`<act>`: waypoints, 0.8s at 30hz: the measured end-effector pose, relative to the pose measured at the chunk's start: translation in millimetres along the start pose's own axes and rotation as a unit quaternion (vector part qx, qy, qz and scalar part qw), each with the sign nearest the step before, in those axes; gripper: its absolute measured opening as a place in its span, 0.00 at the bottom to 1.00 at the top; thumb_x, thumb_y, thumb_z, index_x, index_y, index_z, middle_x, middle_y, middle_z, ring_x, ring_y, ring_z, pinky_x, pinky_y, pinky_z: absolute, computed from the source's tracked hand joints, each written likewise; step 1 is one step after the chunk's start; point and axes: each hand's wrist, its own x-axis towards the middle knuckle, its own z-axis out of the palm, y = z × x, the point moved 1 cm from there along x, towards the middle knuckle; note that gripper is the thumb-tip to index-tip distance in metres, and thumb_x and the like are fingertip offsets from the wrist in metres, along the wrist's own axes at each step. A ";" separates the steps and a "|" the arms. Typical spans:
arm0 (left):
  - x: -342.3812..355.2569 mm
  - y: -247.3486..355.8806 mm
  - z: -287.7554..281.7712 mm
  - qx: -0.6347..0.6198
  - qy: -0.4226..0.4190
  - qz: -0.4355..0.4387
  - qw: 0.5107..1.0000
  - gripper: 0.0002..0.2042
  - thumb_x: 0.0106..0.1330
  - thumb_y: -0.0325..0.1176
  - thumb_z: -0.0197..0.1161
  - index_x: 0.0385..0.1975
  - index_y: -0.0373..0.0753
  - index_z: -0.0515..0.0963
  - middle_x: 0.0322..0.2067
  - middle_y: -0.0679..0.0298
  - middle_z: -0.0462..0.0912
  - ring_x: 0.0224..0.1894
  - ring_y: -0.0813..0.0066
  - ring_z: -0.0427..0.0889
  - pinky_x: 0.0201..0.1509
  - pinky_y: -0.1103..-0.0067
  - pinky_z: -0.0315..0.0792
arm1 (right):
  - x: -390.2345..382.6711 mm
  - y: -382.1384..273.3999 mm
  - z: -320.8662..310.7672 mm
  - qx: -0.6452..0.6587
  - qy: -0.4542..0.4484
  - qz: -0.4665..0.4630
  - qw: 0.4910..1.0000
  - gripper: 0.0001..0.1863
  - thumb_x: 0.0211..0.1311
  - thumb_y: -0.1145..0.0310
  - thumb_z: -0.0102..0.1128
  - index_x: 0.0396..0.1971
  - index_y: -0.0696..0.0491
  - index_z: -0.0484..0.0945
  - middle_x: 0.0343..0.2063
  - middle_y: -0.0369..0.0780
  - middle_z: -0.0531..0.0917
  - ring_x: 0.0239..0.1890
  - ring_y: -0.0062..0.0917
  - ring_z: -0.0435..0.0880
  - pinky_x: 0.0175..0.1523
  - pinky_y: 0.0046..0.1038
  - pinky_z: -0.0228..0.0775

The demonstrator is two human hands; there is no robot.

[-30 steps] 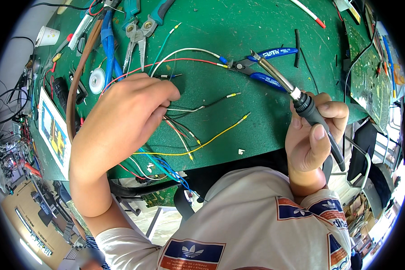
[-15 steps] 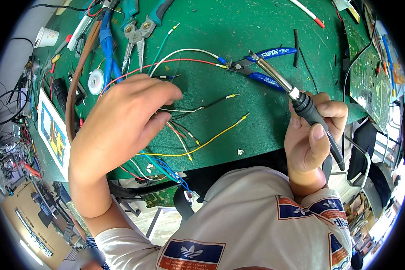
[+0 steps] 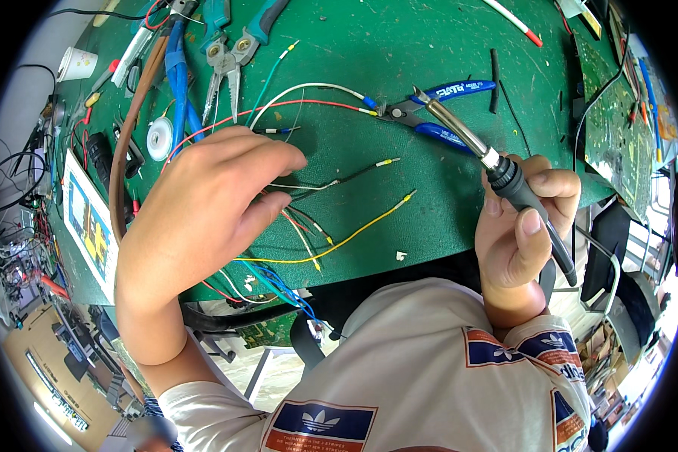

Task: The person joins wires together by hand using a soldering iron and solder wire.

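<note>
My right hand [image 3: 514, 245] grips the black handle of a soldering iron [image 3: 463, 129], with its metal tip pointing up and left over blue-handled cutters [image 3: 405, 113]. My left hand [image 3: 203, 184] is curled low over a fan of thin wires. Thumb and forefinger tips are apart, but the other fingers are hidden and what they hold cannot be seen. A black-and-white wire [image 3: 354, 172] and a yellow wire [image 3: 354, 240] spread rightward from that hand. A red wire [image 3: 294, 101] and a white wire [image 3: 301, 85] arch above it toward the cutters. A thin grey strand [image 3: 297, 113] rises near its fingertips.
Green-handled pliers [image 3: 233, 56] lie at the far left beside thick blue cables [image 3: 177, 83] and a brown cable [image 3: 134, 120]. A white spool [image 3: 160, 137], a paper cup [image 3: 77, 63] and a picture card [image 3: 90, 222] are further left. A red-tipped white stick [image 3: 514, 21] lies at the back.
A thin grey strand now shows above my left fingers. The iron's tip has shifted very slightly to the left; both hands are almost still.
</note>
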 end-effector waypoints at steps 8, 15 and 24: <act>-1.0 -0.4 -0.1 0.000 -0.001 -0.006 1.000 0.14 0.48 0.23 0.69 0.37 0.32 0.80 0.36 0.55 0.84 0.39 0.54 0.81 0.48 0.67 0.74 | -0.1 0.7 0.2 0.002 0.000 -0.004 1.000 0.16 0.63 0.64 0.61 0.43 0.54 0.66 0.27 0.38 0.71 0.25 0.20 0.70 0.36 0.28 0.65; -0.6 -0.4 0.1 0.003 -0.003 -0.010 1.000 0.14 0.48 0.23 0.69 0.37 0.32 0.80 0.36 0.55 0.84 0.39 0.54 0.81 0.48 0.67 0.74 | 0.2 0.4 -0.1 -0.002 0.001 -0.002 1.000 0.16 0.63 0.64 0.62 0.42 0.53 0.66 0.27 0.38 0.71 0.24 0.20 0.70 0.37 0.28 0.65; -0.9 -0.6 -0.4 0.008 -0.010 -0.013 1.000 0.15 0.48 0.24 0.69 0.37 0.32 0.80 0.36 0.55 0.84 0.40 0.54 0.81 0.49 0.67 0.74 | -0.5 -0.4 0.2 -0.003 0.003 0.003 1.000 0.16 0.63 0.63 0.62 0.43 0.53 0.66 0.27 0.38 0.71 0.24 0.20 0.70 0.37 0.28 0.64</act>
